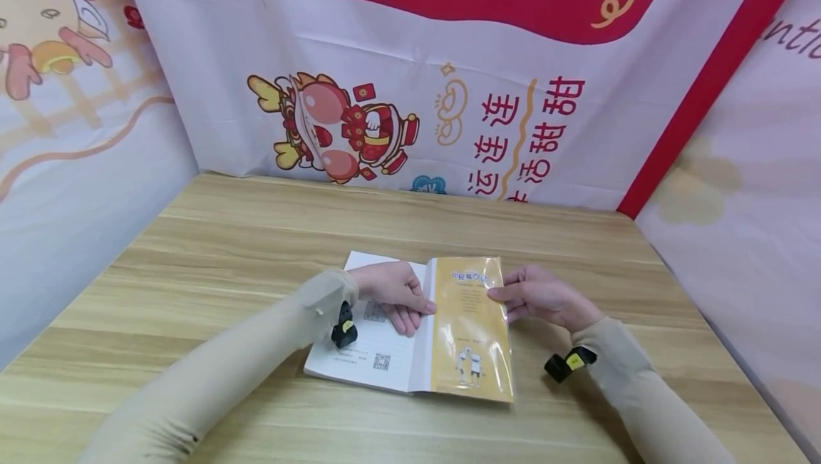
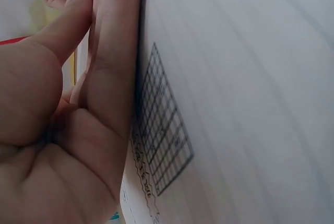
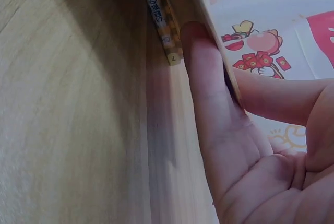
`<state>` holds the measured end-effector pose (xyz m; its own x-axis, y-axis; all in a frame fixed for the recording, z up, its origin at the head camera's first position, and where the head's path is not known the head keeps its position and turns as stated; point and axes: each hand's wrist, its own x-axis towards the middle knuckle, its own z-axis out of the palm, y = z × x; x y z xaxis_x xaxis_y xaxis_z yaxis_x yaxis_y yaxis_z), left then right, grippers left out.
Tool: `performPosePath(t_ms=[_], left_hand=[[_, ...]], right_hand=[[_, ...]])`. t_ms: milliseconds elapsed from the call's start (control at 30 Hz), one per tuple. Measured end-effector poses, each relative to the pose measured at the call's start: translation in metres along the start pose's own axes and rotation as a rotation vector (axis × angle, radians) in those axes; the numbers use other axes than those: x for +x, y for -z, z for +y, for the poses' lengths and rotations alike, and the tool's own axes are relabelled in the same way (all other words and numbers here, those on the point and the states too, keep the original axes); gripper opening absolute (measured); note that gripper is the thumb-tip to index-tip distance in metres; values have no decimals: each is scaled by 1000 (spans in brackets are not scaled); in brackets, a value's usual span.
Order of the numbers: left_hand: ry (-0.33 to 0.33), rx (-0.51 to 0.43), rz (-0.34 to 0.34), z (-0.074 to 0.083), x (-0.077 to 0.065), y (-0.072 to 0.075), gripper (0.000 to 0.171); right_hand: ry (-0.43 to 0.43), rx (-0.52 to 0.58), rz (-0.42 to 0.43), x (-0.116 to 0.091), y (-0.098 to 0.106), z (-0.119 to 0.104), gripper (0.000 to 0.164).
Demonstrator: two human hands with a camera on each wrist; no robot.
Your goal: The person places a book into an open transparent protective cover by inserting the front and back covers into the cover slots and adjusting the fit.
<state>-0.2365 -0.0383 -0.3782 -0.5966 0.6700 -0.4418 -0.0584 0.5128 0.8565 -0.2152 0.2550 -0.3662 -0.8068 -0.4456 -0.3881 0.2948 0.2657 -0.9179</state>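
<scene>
An open book lies on the table, its white page (image 1: 349,357) on the left bearing QR codes. To the right, its glossy orange cover (image 1: 458,350) is spread in what looks like a clear jacket. My right hand (image 1: 548,296) pinches the cover's outer edge, thumb above and fingers beneath; in the right wrist view the cover edge (image 3: 216,31) runs between them. My left hand (image 1: 391,293) lies over the page, its thumb tip at the cover's inner edge. Along the page stretch the left fingers (image 2: 112,67); whether they pinch a layer is unclear.
The wooden table (image 1: 256,222) extends around the book. A printed cloth (image 1: 398,43) hangs along the table's back edge, and pale cloths flank both sides. In the right wrist view, a printed spine (image 3: 156,12) shows below the lifted cover.
</scene>
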Motion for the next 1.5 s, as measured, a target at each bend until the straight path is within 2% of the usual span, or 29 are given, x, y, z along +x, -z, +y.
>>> performPosePath(t_ms=[267, 567, 767, 933, 1100, 1167, 1267, 1500], left_hand=[[-10, 0, 12, 1, -1, -1, 34], [-28, 0, 10, 4, -6, -2, 34], [-18, 1, 38, 6, -11, -4, 32], [-22, 4, 36, 7, -15, -5, 26], [-27, -35, 35, 9, -20, -6, 19], [-27, -39, 54, 10, -22, -7, 19], [-31, 4, 108, 12, -25, -9, 20], [-32, 191, 235, 22, -36, -11, 25]], right_hand=[[4, 21, -17, 0, 1, -2, 31], [7, 18, 30, -2, -4, -4, 30], [12, 33, 50, -4, -7, -5, 25], [15, 34, 53, -5, -9, -6, 28], [10, 39, 63, -6, -11, -8, 30], [8, 34, 71, -6, -12, -8, 30], [6, 27, 79, -6, -13, -10, 33], [26, 16, 77, -6, -13, -14, 42]])
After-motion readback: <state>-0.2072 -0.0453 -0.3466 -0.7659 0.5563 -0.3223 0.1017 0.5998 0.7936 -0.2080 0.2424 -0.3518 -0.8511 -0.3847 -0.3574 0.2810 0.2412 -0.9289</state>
